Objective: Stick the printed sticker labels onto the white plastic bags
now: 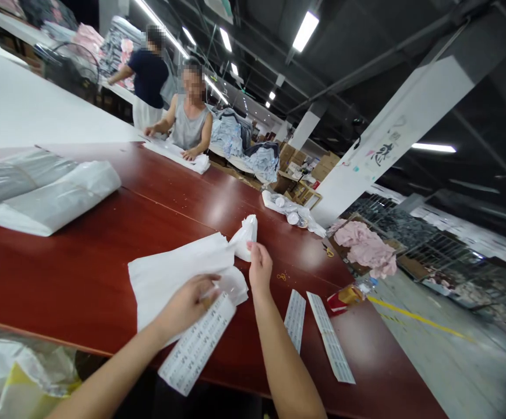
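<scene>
A sheet of size labels [198, 346] printed with rows of "M" slants down toward me, its upper end under the curled fingers of my left hand [187, 305]. That hand is closed on the sheet, partly hiding its top. My right hand [260, 267] pinches the edge of a crumpled white plastic bag [244, 235], lifted a little at the far end of the stack. Beneath and left of my hands lie flat white bags [169, 267] on the red-brown table [104, 279]. Whether the lifted bag is joined to that stack I cannot tell.
Two more label sheets [330, 337] lie right of my right arm, near a bottle [349, 295]. Small yellow-handled scissors [328, 250] rest at the far right edge. Bundled plastic bags [52, 186] sit at left. A co-worker [191, 125] handles white material across the table.
</scene>
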The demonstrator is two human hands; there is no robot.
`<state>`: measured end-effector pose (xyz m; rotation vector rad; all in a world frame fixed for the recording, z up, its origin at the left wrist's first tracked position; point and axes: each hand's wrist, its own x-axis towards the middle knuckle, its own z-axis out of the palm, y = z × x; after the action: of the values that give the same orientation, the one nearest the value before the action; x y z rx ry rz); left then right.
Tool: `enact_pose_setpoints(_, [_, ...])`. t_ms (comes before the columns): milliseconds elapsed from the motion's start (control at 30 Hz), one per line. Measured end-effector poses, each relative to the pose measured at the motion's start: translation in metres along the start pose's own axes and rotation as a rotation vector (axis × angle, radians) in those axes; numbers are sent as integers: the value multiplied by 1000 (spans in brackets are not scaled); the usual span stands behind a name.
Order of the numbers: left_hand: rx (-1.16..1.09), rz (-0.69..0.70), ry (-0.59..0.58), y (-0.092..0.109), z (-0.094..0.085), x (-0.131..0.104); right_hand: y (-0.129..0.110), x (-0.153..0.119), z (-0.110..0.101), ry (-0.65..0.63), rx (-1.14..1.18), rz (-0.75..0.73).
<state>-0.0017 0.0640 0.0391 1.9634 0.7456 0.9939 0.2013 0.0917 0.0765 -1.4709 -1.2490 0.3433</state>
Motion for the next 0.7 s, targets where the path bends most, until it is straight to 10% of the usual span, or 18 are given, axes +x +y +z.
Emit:
enact_pose_setpoints(233, [39, -220, 3, -35, 3, 1, 71, -55, -32, -179, -19, 114])
enact_pose_setpoints(467, [109, -104, 166, -27, 12, -12, 21, -86, -18, -223, -309, -398])
enact_pose_setpoints(700, [221, -124, 216, -32, 13, -12, 17, -101, -3, -246, -520, -515])
